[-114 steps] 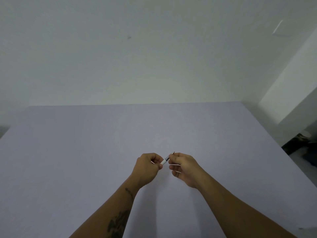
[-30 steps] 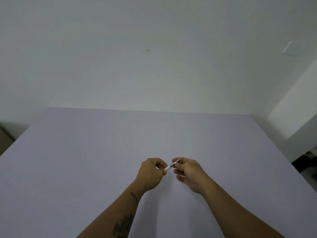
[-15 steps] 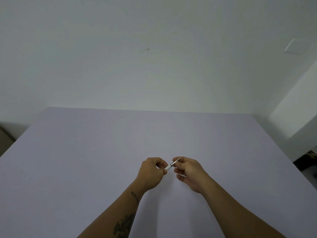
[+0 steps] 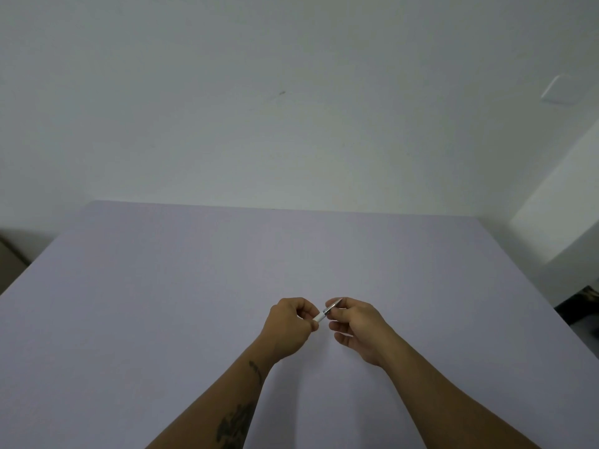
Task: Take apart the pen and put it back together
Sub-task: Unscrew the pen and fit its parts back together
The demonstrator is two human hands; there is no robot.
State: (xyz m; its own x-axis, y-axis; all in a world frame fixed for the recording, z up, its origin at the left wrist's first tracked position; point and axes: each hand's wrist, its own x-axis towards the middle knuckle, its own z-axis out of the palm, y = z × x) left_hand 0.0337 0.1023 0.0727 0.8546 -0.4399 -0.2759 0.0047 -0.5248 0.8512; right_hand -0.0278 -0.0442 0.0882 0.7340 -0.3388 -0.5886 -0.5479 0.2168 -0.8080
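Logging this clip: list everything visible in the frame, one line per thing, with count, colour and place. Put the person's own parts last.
pen: one, white barrel with a silver metal tip, held in the air between both hands above the near middle of the table, tip pointing up and to the right.
table: one, pale lilac, fills the lower half of the view.
wall: one, white, behind the table; a small dark mark on it.
wall plate: one, white, upper right of the wall.
dark items on the floor: count unclear, far right edge.
left hand: one, closed on the white end; forearm tattooed.
right hand: one, pinching the metal tip end.
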